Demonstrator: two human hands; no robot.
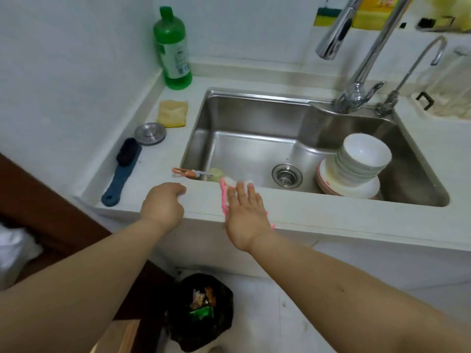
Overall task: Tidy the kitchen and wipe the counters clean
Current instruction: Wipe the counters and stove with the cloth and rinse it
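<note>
Along the front edge of the surface (331, 215), the right hand (246, 215) presses flat, fingers straight, on a pink-and-white cloth (225, 186) lying just before the sink (254, 138); its grip is open, nothing curled round. The left hand (163, 207) rests beside it, fingers loosely curled on the edge, holding nothing. Wiping looks barely begun: a brush (122, 171), a metal plug (149, 133), a yellow rag (172, 113), a green bottle (173, 52) and a small orange tool (187, 172) sit out, and stacked bowls (362, 159) wait unwashed. The cloth looks thin, rumpled, frilled pink.
</note>
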